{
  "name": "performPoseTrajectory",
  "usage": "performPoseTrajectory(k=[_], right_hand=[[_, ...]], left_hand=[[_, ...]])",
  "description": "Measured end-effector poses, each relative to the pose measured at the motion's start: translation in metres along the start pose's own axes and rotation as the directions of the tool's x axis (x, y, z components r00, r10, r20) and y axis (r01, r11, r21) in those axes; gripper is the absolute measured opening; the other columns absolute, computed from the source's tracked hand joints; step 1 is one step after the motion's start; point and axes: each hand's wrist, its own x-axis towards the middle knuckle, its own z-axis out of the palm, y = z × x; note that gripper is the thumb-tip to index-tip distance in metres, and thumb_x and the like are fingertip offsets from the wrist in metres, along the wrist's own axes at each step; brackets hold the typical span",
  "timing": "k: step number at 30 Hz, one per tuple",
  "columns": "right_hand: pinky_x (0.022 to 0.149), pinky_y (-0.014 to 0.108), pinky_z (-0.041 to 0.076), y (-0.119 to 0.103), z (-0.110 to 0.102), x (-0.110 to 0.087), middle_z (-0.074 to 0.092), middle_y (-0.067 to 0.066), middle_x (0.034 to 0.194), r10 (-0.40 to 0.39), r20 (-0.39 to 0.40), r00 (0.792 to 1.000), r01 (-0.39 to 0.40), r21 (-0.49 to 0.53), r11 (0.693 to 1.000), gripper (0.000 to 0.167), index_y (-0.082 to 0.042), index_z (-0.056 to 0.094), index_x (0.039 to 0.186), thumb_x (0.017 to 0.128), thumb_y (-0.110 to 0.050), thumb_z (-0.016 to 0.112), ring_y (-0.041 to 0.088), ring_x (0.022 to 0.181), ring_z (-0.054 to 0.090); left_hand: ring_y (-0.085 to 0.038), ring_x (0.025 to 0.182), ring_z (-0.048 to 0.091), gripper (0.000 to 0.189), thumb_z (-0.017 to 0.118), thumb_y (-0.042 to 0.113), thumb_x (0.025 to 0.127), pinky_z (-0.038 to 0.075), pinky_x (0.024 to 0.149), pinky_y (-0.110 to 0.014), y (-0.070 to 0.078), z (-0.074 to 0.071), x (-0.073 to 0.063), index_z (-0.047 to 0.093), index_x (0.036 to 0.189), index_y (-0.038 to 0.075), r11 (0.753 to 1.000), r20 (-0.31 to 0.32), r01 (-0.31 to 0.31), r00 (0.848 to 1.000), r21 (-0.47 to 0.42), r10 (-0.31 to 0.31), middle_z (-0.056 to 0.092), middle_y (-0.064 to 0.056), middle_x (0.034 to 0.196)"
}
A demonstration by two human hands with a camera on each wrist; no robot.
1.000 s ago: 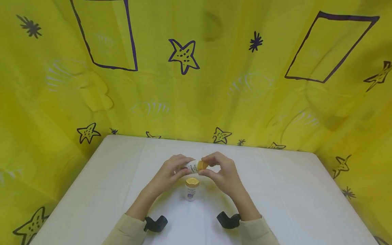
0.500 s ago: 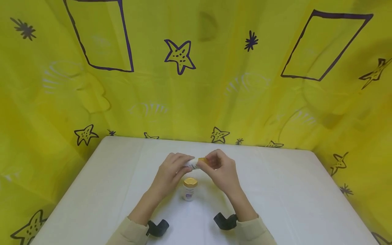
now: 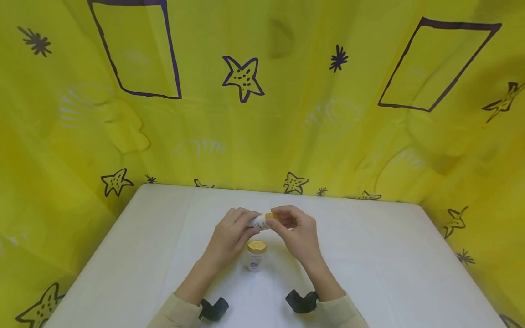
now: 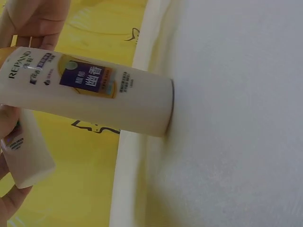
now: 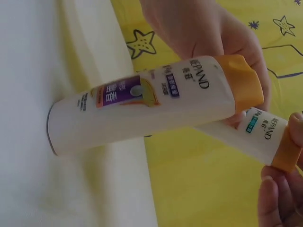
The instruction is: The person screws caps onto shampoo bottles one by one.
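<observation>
- Bottles, two of one kind: small white plastic, purple-and-orange label, orange cap. Held bottle (image 3: 260, 222) is up off the table (image 3: 369, 255), lying roughly level between both hands, above and just beyond the standing bottle (image 3: 255, 256).
- Standing bottle sits upright on the white table, near the middle, between the two forearms; neither hand touches it. Left wrist view shows its base (image 4: 165, 109) flat on the cloth.
- Handling, as a judgement: small and probably light; smooth glossy plastic, so likely a bit slippery. Body looks fairly stiff, and breakage seems unlikely. Best hold is around the white barrel; the cap (image 5: 289, 149) is ridgeless as far as I can see, so a firm fingertip pinch would be needed there.
- Left hand (image 3: 229, 234): fingers curled round the white barrel of the held bottle, thumb below; a closed grip, not a flat touch.
- Right hand (image 3: 297, 232): fingertips (image 5: 279, 196) and thumb pinch the orange cap end, narrow opening, only the cap between them. Right wrist view shows the cap seated on the bottle neck; whether it is loosened I cannot tell.
- Surroundings: yellow curtain (image 3: 262, 114) with purple stars and rectangles hangs behind and on both sides of the table; black wrist mounts (image 3: 213, 309) show at the beige cuffs on the near side.
</observation>
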Motion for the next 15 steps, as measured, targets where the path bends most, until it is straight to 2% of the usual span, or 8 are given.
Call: performPoseTrajectory(k=[3,6,10,15], right_hand=[[0.075,0.027,0.059,0.004,-0.001,0.001,0.072,0.000,0.103,0.042,0.065,0.997,-0.043,0.015,0.999,0.037,-0.014,0.071,0.116,0.082,-0.023,0.083,0.017,0.087,0.068],[0.077,0.026,0.058,0.012,0.001,0.003,0.072,0.002,0.105,0.113,0.145,0.983,-0.116,0.017,0.993,0.040,-0.016,0.070,0.118,0.082,-0.024,0.083,0.017,0.090,0.069],[0.079,0.027,0.058,0.025,0.012,0.009,0.072,0.003,0.104,0.170,0.216,0.962,-0.177,0.013,0.984,0.029,-0.017,0.071,0.113,0.086,-0.023,0.080,0.016,0.092,0.070],[0.079,0.031,0.057,0.038,0.026,0.020,0.072,-0.001,0.102,0.179,0.217,0.960,-0.178,-0.023,0.984,0.020,-0.017,0.071,0.108,0.089,-0.020,0.076,0.015,0.090,0.068]], left_hand=[[-0.012,0.098,0.056,0.034,0.076,0.020,0.089,0.053,0.081,-0.028,-0.001,0.002,-0.002,0.063,0.121,0.015,0.996,-0.012,0.072,0.997,-0.051,-0.073,0.064,0.004,0.111],[-0.011,0.099,0.060,0.033,0.075,0.022,0.090,0.055,0.084,-0.033,-0.003,0.003,-0.004,0.062,0.120,0.016,0.968,0.000,0.194,0.981,-0.162,-0.196,0.065,0.005,0.112],[-0.015,0.101,0.066,0.032,0.073,0.024,0.092,0.057,0.086,-0.039,-0.009,0.007,-0.002,0.061,0.120,0.015,0.884,0.062,0.335,0.941,-0.325,-0.334,0.067,0.003,0.116],[-0.024,0.108,0.066,0.032,0.071,0.021,0.093,0.057,0.091,-0.036,-0.019,0.016,0.004,0.058,0.122,0.014,0.762,0.171,0.471,0.879,-0.443,-0.444,0.066,-0.001,0.122]])
